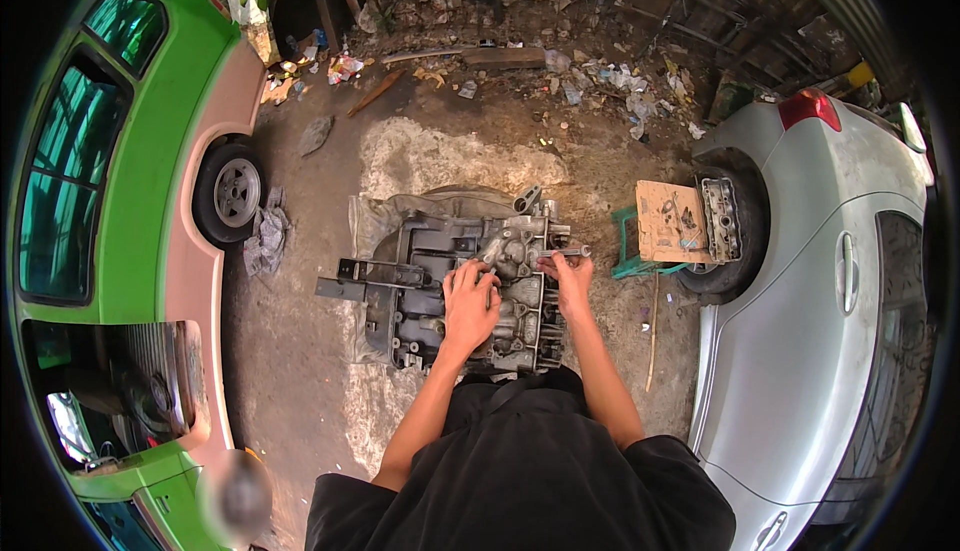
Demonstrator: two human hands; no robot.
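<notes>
Plainly, the right hand (pixel 569 286) has its fingers closed round a slim metal tool (pixel 575 251), probably light, stiff and slick if oily, best held mid-shank; the left hand (pixel 471 306) lies with fingers part-open on the engine block (pixel 424 303), any grip impossible to tell; that block, on a grey sheet (pixel 361 221) over the ground, looks heavy, rigid, greasy, best gripped low by its outer edges; beyond stands a green stool (pixel 625 236)
</notes>
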